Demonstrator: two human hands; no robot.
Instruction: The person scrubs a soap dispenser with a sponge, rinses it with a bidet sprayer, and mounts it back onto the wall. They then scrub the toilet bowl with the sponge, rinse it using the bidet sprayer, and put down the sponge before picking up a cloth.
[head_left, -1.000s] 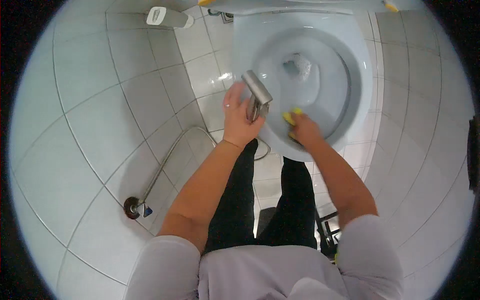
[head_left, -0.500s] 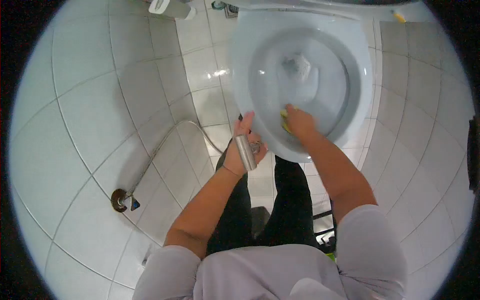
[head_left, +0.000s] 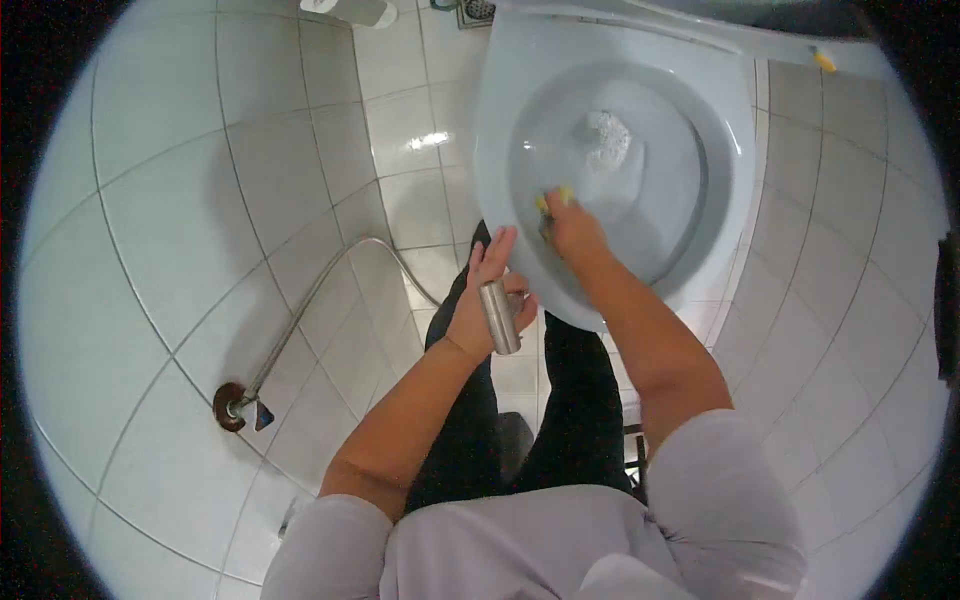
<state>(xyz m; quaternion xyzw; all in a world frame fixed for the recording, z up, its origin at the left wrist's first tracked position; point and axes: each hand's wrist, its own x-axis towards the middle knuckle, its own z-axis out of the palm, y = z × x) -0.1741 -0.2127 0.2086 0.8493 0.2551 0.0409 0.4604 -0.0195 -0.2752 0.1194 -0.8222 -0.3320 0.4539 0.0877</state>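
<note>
My right hand [head_left: 577, 232] is inside the toilet bowl [head_left: 737, 200], closed on a yellow-green sponge [head_left: 562, 194] and pressing it to the bowl's left inner wall. Much of the sponge is hidden by the fingers. Just outside the bowl's left front rim, my left hand [head_left: 478, 310] grips a metal bidet sprayer [head_left: 501, 318]. Two of its fingers stretch out toward the rim while the others wrap round the sprayer. Foamy water [head_left: 608, 142] lies in the bottom of the bowl.
A metal hose [head_left: 318, 296] runs from a wall valve [head_left: 232, 406] on the left toward my legs. The raised toilet lid [head_left: 700, 20] is at the back. A floor drain [head_left: 477, 11] sits at the top, beside a white container [head_left: 360, 10]. Tiled walls stand close on both sides.
My right hand has moved left and slightly farther back with the sponge, from the bowl's front to its left wall. My left hand keeps the sprayer in nearly the same place.
</note>
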